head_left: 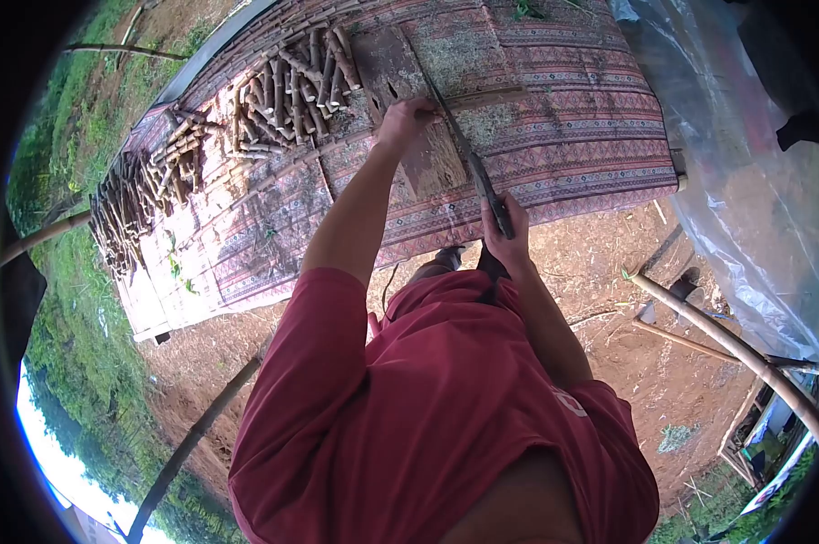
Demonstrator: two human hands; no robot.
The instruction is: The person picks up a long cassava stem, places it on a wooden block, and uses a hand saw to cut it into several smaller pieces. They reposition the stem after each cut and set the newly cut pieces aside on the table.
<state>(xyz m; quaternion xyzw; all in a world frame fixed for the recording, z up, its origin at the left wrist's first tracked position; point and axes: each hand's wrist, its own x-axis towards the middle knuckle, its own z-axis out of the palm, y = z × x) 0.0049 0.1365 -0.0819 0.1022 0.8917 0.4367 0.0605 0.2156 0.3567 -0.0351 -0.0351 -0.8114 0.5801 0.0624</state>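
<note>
My left hand (407, 123) is closed near a wooden board (432, 163) on the patterned cloth; its fingers meet the end of a thin stick (486, 98) that lies across the board to the right. In my right hand (509, 227) is the handle end of a long dark blade (468, 150), which points up and away along the board's right edge. The blade crosses the stick just right of my left hand. Left of the board, many short cut stick pieces (287, 91) lie in a heap.
The patterned cloth (572, 136) covers a long table with sawdust-like bits on it. More cut pieces (124, 218) line its far left end. Clear plastic sheeting (717, 154) hangs at the right. Wooden poles (726, 340) stand around over bare soil (627, 390).
</note>
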